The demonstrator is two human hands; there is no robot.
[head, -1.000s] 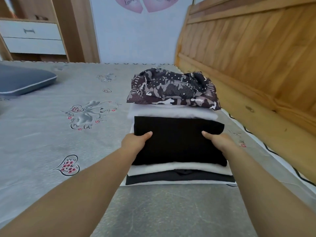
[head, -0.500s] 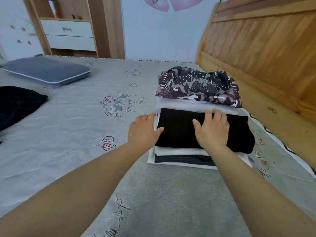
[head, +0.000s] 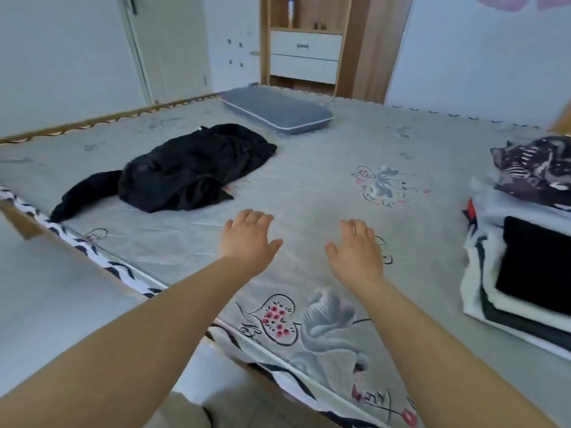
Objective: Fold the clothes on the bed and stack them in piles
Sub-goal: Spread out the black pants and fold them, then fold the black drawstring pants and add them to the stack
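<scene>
A crumpled black garment (head: 182, 174) lies unfolded on the grey bed (head: 309, 186), far left of middle. At the right edge sits a pile of folded clothes (head: 525, 273), black on top with white and black layers under it. A camouflage-patterned garment (head: 534, 168) lies behind that pile. My left hand (head: 247, 239) and my right hand (head: 355, 251) hover over the bare sheet in the middle, fingers spread, holding nothing. Both are well apart from the black garment and the pile.
A grey pillow (head: 278, 111) lies at the far side of the bed. A wooden cabinet with white drawers (head: 304, 55) and a door (head: 167, 47) stand beyond. The bed's near edge (head: 129, 273) runs diagonally at lower left, floor below it.
My hands have left the folded black top on the pile and swung left over the bare sheet. The view has turned left, bringing the crumpled black garment into sight.
</scene>
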